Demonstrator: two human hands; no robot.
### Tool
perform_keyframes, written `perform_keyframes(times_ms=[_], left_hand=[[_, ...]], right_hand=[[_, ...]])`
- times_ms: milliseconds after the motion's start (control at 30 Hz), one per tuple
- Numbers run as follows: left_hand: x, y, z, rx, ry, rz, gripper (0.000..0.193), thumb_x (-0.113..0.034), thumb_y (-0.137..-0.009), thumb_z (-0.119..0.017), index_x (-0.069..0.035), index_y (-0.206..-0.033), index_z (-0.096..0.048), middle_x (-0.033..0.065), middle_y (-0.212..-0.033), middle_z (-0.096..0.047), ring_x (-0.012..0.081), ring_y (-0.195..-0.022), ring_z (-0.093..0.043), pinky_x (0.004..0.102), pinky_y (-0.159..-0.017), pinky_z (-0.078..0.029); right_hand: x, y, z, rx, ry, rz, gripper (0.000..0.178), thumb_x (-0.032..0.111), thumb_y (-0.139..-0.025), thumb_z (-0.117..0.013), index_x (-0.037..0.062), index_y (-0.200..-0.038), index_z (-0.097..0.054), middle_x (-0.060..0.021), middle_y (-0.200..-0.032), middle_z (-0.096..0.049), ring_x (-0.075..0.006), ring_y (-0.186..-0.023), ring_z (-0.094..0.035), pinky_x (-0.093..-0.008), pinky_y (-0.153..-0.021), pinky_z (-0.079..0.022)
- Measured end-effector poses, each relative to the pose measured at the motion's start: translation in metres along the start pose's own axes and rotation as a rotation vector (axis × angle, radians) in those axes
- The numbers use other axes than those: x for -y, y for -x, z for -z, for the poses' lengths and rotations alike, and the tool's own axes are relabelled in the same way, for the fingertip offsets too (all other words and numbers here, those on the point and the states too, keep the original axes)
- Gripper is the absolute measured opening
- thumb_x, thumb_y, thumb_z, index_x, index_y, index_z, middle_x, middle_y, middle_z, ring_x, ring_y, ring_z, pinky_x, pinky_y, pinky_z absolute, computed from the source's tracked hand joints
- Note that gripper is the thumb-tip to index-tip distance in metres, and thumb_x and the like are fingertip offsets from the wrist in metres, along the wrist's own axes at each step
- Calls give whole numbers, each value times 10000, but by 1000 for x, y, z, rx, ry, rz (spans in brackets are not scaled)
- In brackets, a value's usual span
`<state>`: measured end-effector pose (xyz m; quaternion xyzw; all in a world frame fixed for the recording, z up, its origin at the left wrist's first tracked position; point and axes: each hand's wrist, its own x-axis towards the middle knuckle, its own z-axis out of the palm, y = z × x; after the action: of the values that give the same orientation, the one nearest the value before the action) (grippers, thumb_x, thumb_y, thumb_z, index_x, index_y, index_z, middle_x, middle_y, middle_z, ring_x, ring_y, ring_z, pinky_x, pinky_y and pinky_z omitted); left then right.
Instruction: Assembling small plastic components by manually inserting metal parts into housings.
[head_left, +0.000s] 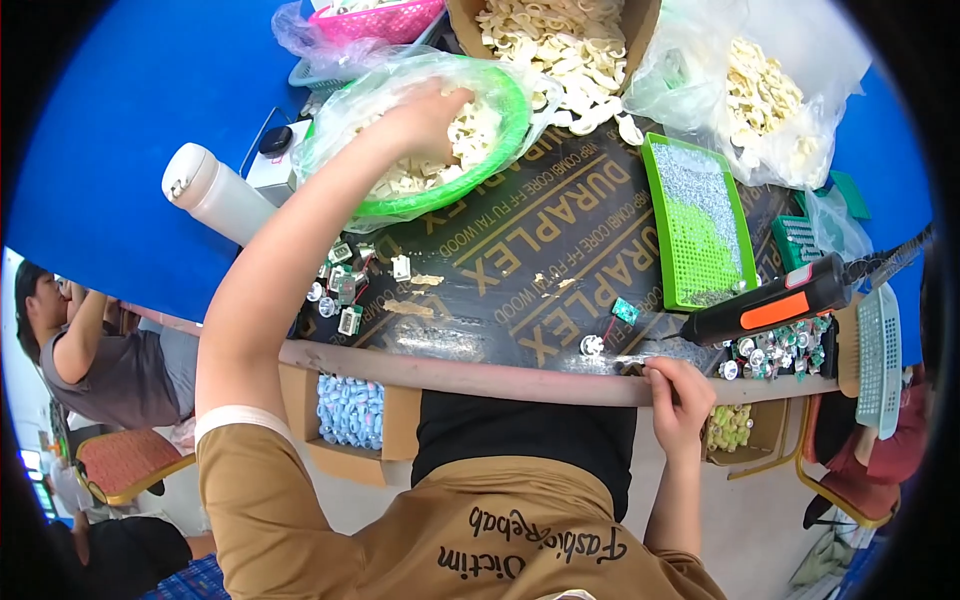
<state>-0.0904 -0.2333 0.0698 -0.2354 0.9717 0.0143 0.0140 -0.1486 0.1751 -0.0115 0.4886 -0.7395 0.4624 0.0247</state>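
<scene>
My left hand (pixel 428 120) reaches into a round green basket (pixel 517 110) lined with a clear plastic bag. Small cream-white plastic parts (pixel 475 135) fill the basket, and my fingertips are partly hidden among them. At the table's front edge my right hand (pixel 680 388) is closed, thumb and fingers pinched together; whatever lies between them is too small to make out. Just beyond it on the table are a small green circuit board (pixel 625 310) and a clear round lens piece (pixel 591 345). A black-and-orange electric screwdriver (pixel 770 308) hangs above the table beside my right hand.
Circuit-board assemblies lie in piles at left (pixel 345 285) and right (pixel 785 348). A green tray (pixel 665 225) holds tiny silvery pieces. Cream curved parts spill from a cardboard box (pixel 640 45). A white bottle (pixel 215 193) stands left; boxes sit below the table edge. Other people sit at both sides.
</scene>
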Motion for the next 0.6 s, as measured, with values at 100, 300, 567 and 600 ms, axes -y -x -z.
perform_keyframes(times_ms=[100,300,567,600], left_hand=[[7,3,-11,-74,41,-17,762,-76,-600,-715,-151,-1285,-390,253,-1261,-400,447,-1152,-415,447,-965,-386],[7,10,-5,40,-27,-31,719,-154,-591,-743,-115,-1247,-450,239,-1194,-441,403,-1079,-494,415,-896,-442],[23,14,-8,-161,218,0,584,-202,-576,-731,-127,-1135,-577,180,-1174,-497,334,-1072,-519,366,-909,-429],[26,13,-10,-159,217,-3,584,-202,-576,-731,-127,-1135,-577,180,-1174,-497,334,-1072,-519,366,-909,-429]], right_hand=[[-2,1,-2,-20,-17,-25,92,-26,-767,-604,20,-840,-633,-92,-719,-617,-223,-606,-573,-290,-562,-428],[2,2,-4,-50,-4,-7,94,-31,-766,-597,19,-836,-634,-97,-719,-621,-225,-598,-577,-292,-558,-431],[-2,2,-6,-67,31,58,86,-34,-774,-590,-5,-843,-632,-97,-727,-624,-188,-626,-579,-266,-569,-429],[-2,2,-6,-68,32,55,86,-34,-774,-590,-5,-843,-632,-97,-727,-624,-188,-626,-579,-266,-569,-429]])
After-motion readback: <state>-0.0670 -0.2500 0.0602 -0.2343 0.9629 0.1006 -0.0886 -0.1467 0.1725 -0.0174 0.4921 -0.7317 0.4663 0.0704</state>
